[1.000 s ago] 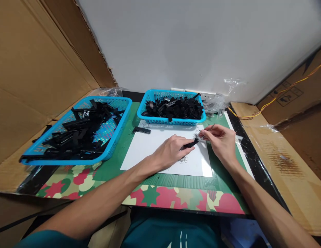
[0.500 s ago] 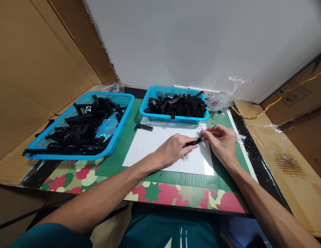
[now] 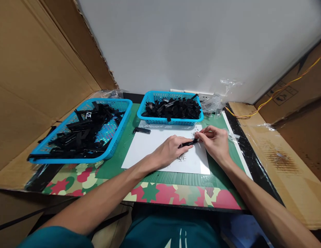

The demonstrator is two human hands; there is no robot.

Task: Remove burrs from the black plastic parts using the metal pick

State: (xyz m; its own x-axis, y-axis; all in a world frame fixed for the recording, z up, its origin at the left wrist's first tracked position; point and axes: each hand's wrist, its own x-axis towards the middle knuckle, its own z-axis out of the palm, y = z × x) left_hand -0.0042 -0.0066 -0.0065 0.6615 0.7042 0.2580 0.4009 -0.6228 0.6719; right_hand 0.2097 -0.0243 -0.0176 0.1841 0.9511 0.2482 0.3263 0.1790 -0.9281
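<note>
My left hand rests on the white sheet, its thumb and fingers closed round a slim black plastic part. At the right end of that part, my right hand pinches a thin metal tool, apparently tweezers, mostly hidden by the fingers. Tiny metal pieces lie scattered by the left fingertips, with more just beyond the right fingertips. Another black plastic part sits alone at the sheet's upper left edge.
A blue basket of long black parts stands at left. Behind the sheet is a smaller blue basket heaped with black pieces. Clear plastic bags lie at back right. Cardboard flanks the table, and yellow wires cross it.
The whole view has shifted slightly. Both hands keep nearly the same pose on the black plastic part, with the tool still at its right end.
</note>
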